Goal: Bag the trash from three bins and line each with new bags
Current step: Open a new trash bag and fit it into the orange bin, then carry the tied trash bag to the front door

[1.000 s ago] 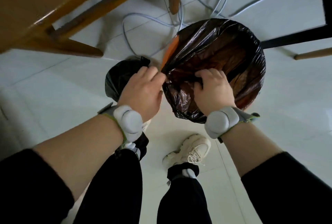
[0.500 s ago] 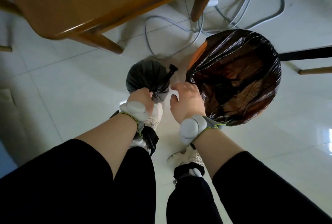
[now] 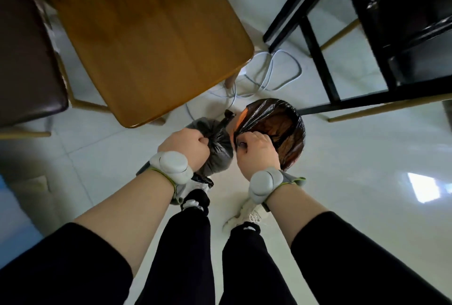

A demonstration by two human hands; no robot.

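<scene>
An orange bin (image 3: 240,116) stands on the white floor, lined with a dark translucent bag (image 3: 281,126) stretched over its rim. My right hand (image 3: 256,150) pinches that liner at the near left rim. Left of the bin, a tied grey-black trash bag (image 3: 219,144) hangs in my left hand (image 3: 187,149), which grips its upper part with curled fingers. Its knotted tail (image 3: 228,115) points toward the bin.
A wooden table (image 3: 151,36) overhangs the floor just behind the bags. A dark padded chair (image 3: 27,60) is at far left, a black metal frame (image 3: 318,55) at back right. White cables (image 3: 266,77) loop on the floor behind the bin. My feet are below the hands.
My head has risen, so the bin looks smaller and farther. My left hand has closed on the tied bag and lifted it; my right hand went from open back to pinching the liner rim.
</scene>
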